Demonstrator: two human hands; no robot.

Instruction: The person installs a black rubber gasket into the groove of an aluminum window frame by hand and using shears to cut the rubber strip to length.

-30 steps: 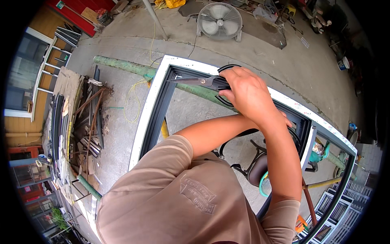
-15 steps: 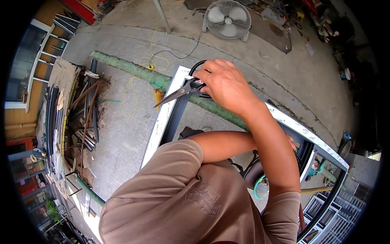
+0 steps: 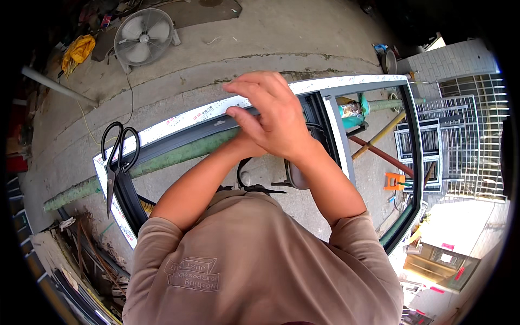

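A large window frame (image 3: 184,120), dark grey with printed white protective film, lies in front of me. My right hand (image 3: 273,116) is over its far rail, holding nothing visible, with the thumb apart from the fingers. My left hand (image 3: 250,145) reaches in beneath the right one; only the wrist area shows and its fingers are hidden. Black-handled scissors (image 3: 115,160) rest on the frame's left corner, their blades pointing toward me. A black strip or cord (image 3: 315,126) curves beside the frame's middle bar, just right of my right hand.
Under the frame runs a green pole (image 3: 73,195). A floor fan (image 3: 143,38) stands at the far left, near a yellow cloth (image 3: 78,51). Scrap wood and strips are piled at lower left. Smaller frames (image 3: 422,141) and a metal grille (image 3: 476,162) are at right.
My right hand has let go of the scissors, which now lie on the frame's corner. My view has turned right, and both hands are now together over the far rail.
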